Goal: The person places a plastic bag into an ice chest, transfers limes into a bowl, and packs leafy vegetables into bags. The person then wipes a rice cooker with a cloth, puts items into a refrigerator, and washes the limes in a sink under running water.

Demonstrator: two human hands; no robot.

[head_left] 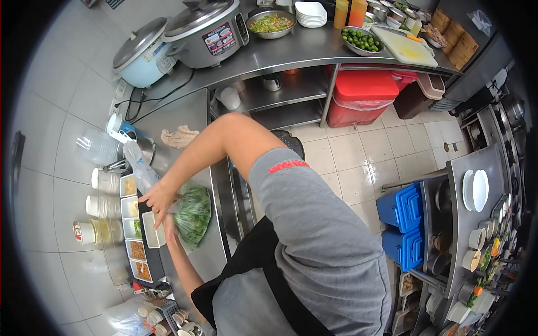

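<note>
- Right hand (159,197): left of frame centre, reaching in from above; fingers partly spread, tips pointing left and down. Whether thumb and fingers pinch plastic: cannot tell.
- Left hand (170,225): just below the right, forearm rising from lower down the frame; fingers largely hidden, grip cannot be read.
- Clear bag of green leaves (194,215): immediately right of both hands, on the steel counter (208,259). Long axis runs roughly up and down the frame; loose plastic reaches left to the hands.
- Nearness: both hands sit at the bag's left edge; neither clearly nearer.
- White rectangular container (152,231): opposite side, just left of the left hand, beneath the right fingertips.
</note>
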